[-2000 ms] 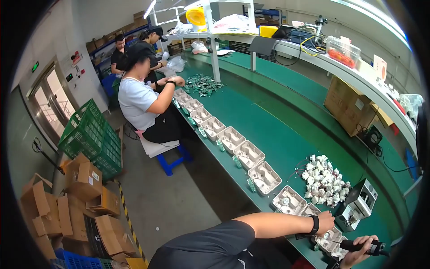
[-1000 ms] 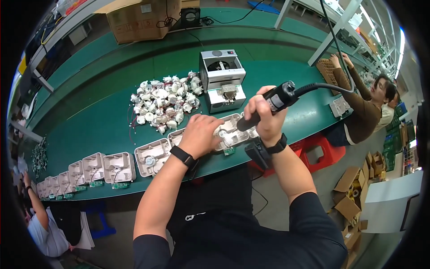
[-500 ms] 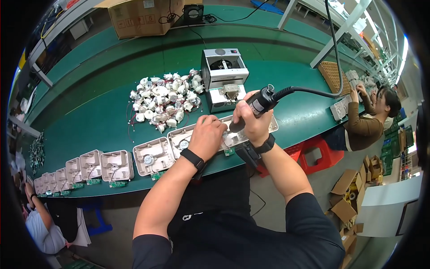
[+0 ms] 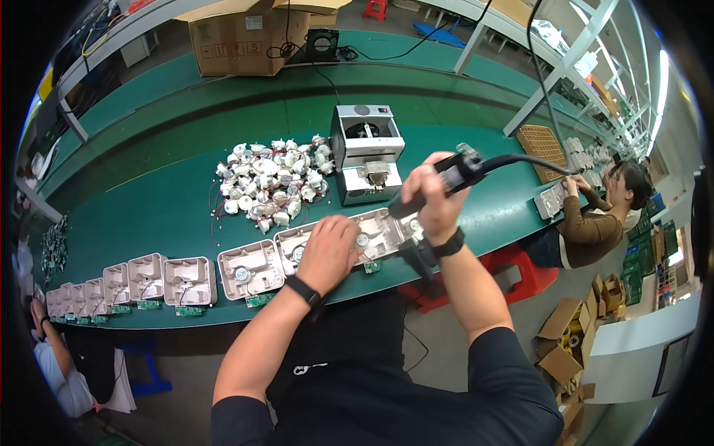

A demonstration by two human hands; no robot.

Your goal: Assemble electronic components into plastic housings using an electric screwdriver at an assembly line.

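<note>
A black electric screwdriver (image 4: 462,171), its cable running off to the right, is gripped in my right hand (image 4: 439,199) with the fingers wrapped round it. It hangs above the right end of a row of off-white plastic housings. My left hand (image 4: 331,251) lies over one housing (image 4: 383,227), its bent fingers holding the wall; the fingertips are partly hidden. Inside that housing sits a round metal-faced part (image 4: 362,241), and a green circuit board (image 4: 372,267) hangs at its near side. Left of my hand is another housing (image 4: 230,276) with a similar round part.
Behind the row lies a heap of white motor-like parts with wires (image 4: 271,178). A grey screw feeder (image 4: 355,195) stands beside it. More housings (image 4: 190,297) line the table's left front edge. A co-worker (image 4: 595,230) sits at the right; another person's arm (image 4: 56,342) shows at the left.
My right hand has lifted the screwdriver away from the housing, to the right. My left hand has shifted slightly left and down, off the round part. The whole view has tilted a little.
</note>
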